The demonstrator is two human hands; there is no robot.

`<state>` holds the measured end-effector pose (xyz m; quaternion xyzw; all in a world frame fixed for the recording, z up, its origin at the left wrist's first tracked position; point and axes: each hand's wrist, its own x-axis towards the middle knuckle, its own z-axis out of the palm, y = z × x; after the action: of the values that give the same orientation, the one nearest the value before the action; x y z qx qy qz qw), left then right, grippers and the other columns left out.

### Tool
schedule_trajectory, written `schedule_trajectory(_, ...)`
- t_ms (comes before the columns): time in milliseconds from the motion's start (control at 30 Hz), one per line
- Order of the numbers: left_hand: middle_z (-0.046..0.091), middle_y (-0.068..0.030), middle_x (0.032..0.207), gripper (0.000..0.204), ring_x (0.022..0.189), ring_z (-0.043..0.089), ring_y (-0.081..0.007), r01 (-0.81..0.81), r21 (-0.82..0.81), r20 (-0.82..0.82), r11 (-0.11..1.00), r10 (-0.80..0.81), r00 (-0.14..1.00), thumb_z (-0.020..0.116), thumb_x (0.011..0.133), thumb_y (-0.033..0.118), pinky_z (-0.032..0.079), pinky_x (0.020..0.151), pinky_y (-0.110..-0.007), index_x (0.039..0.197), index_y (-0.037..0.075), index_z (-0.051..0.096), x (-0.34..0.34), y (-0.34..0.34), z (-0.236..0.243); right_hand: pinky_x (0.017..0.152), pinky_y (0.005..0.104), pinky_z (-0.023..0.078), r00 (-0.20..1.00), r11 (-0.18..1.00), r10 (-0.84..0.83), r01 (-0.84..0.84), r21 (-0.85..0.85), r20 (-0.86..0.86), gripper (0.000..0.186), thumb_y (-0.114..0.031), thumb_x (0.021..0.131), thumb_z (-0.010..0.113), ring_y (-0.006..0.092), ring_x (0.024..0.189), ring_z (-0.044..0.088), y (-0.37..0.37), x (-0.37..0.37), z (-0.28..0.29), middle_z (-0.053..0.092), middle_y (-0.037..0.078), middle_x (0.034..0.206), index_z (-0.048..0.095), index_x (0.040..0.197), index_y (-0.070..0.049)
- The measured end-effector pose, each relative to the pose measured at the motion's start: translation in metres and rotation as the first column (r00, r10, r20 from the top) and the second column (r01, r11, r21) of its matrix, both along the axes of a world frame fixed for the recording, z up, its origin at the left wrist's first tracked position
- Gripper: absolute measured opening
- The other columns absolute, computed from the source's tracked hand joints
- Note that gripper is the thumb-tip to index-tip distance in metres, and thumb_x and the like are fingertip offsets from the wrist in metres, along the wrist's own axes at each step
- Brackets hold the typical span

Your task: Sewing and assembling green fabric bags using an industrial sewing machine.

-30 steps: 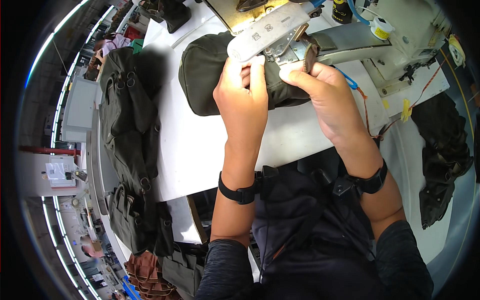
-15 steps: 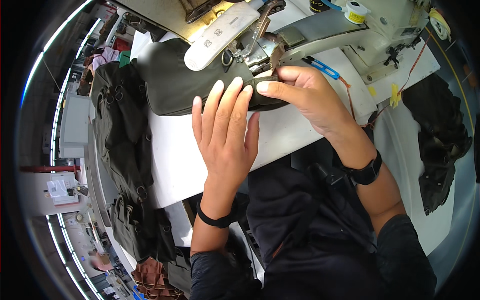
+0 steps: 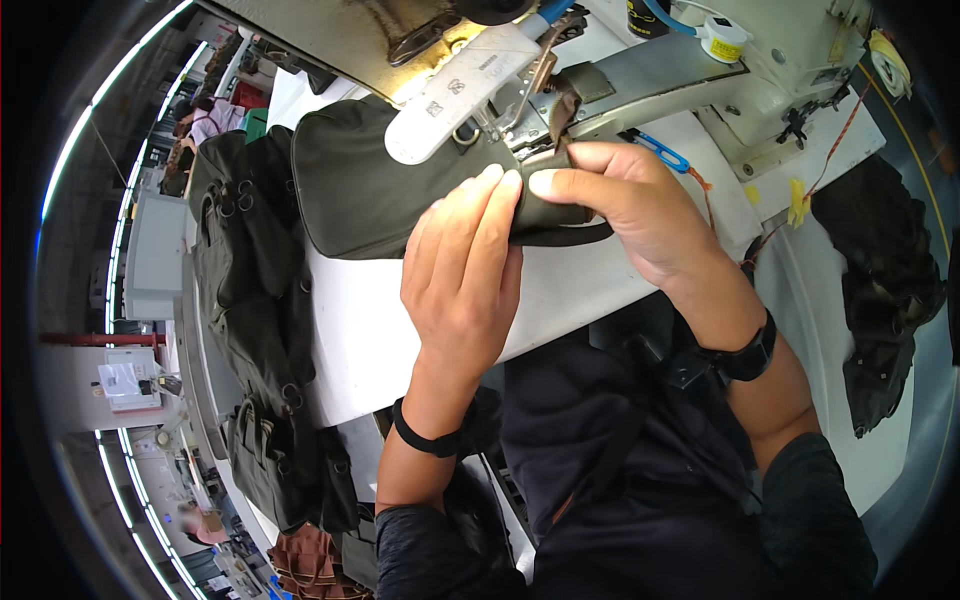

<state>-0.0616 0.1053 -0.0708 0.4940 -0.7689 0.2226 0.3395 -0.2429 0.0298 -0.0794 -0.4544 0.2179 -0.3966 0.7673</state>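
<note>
In the upper middle of the frame, a dark green bag point(image 3: 355, 180) lies over the white surface point(image 3: 360, 345) at the working end of the sewing machine point(image 3: 665, 92), the left hand point(image 3: 455, 270) resting its straight, outstretched fingers on the cloth and the right hand point(image 3: 640, 205) pinching the edge between thumb and forefinger. The step in hand looks like lining that edge up for stitching, and the next move seems to call for holding the cloth flat while steering the edge evenly
</note>
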Motion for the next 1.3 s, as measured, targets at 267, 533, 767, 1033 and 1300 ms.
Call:
schedule_trajectory(267, 0.073, -0.0130, 0.122, 0.052, 0.112, 0.070, -0.0303, 0.002, 0.040, -0.039, 0.999, 0.000, 0.999, 0.074, 0.072, -0.006, 0.054, 0.101, -0.044, 0.124, 0.003, 0.072, 0.005, -0.009, 0.004, 0.086, 0.0241, 0.052, 0.998, 0.998, -0.065, 0.066, 0.013, -0.020, 0.024, -0.017, 0.098, 0.068, 0.0080, 0.091, 0.068, -0.005, 0.006, 0.007, 0.076, 0.004, 0.100, 0.077, 0.110, 0.002)
schedule_trajectory(533, 0.073, -0.0128, 0.124, 0.054, 0.117, 0.068, -0.0310, 0.019, 0.039, -0.051, 0.999, -0.017, 0.999, 0.076, 0.072, -0.004, 0.052, 0.106, -0.046, 0.126, 0.004, 0.070, 0.014, -0.019, 0.000, 0.071, 0.0229, 0.045, 0.976, 0.976, -0.198, 0.189, -0.109, -0.084, 0.025, -0.020, 0.099, 0.069, 0.0031, 0.077, 0.056, -0.009, 0.013, 0.006, 0.068, -0.002, 0.080, 0.076, 0.090, 0.002)
schedule_trajectory(767, 0.070, -0.0075, 0.133, 0.058, 0.126, 0.063, -0.0289, -0.086, -0.040, 0.052, 0.996, 0.088, 0.995, 0.078, 0.070, -0.004, 0.044, 0.111, -0.043, 0.126, 0.009, 0.070, 0.014, -0.020, -0.009, 0.060, 0.0237, 0.044, 0.885, 0.881, -0.361, 0.220, -0.419, -0.294, 0.026, -0.021, 0.100, 0.068, 0.0025, 0.067, 0.054, -0.009, 0.011, 0.007, 0.066, -0.003, 0.072, 0.074, 0.088, 0.001)
schedule_trajectory(1033, 0.070, -0.0065, 0.133, 0.063, 0.129, 0.063, -0.0276, 0.050, -0.036, 0.135, 0.998, -0.045, 0.990, 0.076, 0.069, -0.007, 0.044, 0.115, -0.048, 0.130, 0.009, 0.070, 0.042, -0.028, -0.011, 0.053, 0.0239, 0.045, 0.881, 0.836, -0.417, 0.276, -0.474, -0.223, 0.028, -0.019, 0.100, 0.065, 0.0045, 0.057, 0.056, -0.003, -0.001, 0.030, 0.068, 0.004, 0.068, 0.069, 0.117, 0.003)
schedule_trajectory(1300, 0.069, -0.0029, 0.129, 0.052, 0.118, 0.064, -0.0243, 0.028, -0.052, 0.139, 0.998, -0.021, 0.990, 0.073, 0.079, 0.000, 0.046, 0.107, -0.044, 0.129, 0.014, 0.073, 0.033, -0.026, -0.006, 0.047, 0.0229, 0.035, 0.991, 0.991, -0.130, 0.130, -0.022, -0.021, 0.025, -0.016, 0.095, 0.063, 0.0065, 0.048, 0.043, -0.029, 0.008, 0.038, 0.062, 0.003, 0.065, 0.068, 0.109, 0.006)
